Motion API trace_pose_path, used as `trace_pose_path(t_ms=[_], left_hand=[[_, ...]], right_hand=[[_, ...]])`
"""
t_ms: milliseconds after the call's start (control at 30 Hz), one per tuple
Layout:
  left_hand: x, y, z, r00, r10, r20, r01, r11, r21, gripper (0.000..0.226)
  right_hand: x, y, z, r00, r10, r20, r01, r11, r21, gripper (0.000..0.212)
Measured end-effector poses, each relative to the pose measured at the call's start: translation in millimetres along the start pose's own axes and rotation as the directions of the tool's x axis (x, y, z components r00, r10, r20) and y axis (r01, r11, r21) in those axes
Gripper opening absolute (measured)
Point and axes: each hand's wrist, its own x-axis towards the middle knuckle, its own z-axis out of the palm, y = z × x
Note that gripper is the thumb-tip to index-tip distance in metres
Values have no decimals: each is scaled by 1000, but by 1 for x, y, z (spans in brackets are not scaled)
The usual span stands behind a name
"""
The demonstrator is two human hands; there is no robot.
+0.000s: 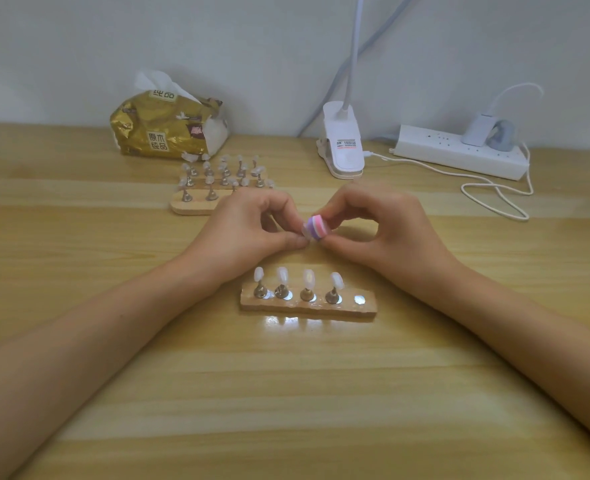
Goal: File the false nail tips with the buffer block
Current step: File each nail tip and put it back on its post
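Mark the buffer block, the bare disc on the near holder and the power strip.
buffer block (pixel 317 229), head view, striped end.
bare disc (pixel 359 300), head view, its centre.
power strip (pixel 458 153), head view, top face.

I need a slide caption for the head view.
Right hand holds a striped buffer block against a nail tip pinched by the left hand, beyond a wooden stand.

Wooden table: nail stand, tissue pack

tissue pack, clip lamp, power strip.
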Motion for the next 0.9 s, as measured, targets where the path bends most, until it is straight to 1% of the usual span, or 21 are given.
trace_pose_path(t_ms=[100, 200, 267, 300, 367, 400, 467, 533, 600, 700, 800, 900], left_hand=[[0, 0, 0, 1000, 7, 4, -7, 1000, 0, 16], [0, 0, 0, 1000, 1, 2, -1, 1000, 2, 14], [0, 0, 0, 1000, -2, 2, 2, 1000, -2, 14], [0, 0, 0, 1000, 0, 2, 0, 1000, -1, 16], [0, 0, 0, 1000, 0, 0, 0, 1000, 4, 15], [0, 0, 0, 1000, 0, 1, 0, 1000, 6, 14], [0, 0, 0, 1000, 5, 4, -5, 1000, 7, 15], [0, 0, 0, 1000, 9, 3, -9, 1000, 6, 17], [0, 0, 0, 1000, 6, 2, -6, 1000, 5, 17], [0, 0, 0, 1000, 18, -1, -18, 1000, 8, 20], [0, 0, 0, 1000, 13, 0, -13, 1000, 8, 18], [0, 0, 0, 1000, 18, 2, -18, 1000, 11, 19]], right_hand=[[0, -1, 0, 998, -59, -5, 59, 998, -24, 10], [1, 0, 1, 1000, 9, -3, -9, 1000, -11, 11], [0, 0, 0, 1000, -13, -20, 12, 1000, -13, 10], [1, 0, 0, 1000, -31, -3, 31, 999, -10, 9], [1, 0, 0, 1000, 6, 21, -6, 1000, 18, 9], [1, 1, 0, 1000, 28, 3, -28, 999, 27, 10], [0, 0, -1, 999, -9, -34, 10, 1000, 11, 10], [0, -1, 1, 999, -43, 3, 43, 999, -6, 10], [0, 0, 0, 1000, -7, 8, 7, 1000, 7, 9], [0, 0, -1, 999, -36, 9, 36, 999, 13, 9], [0, 0, 0, 1000, 2, 13, -2, 1000, 22, 10], [0, 0, 0, 999, -36, 5, 36, 999, 10, 10]])
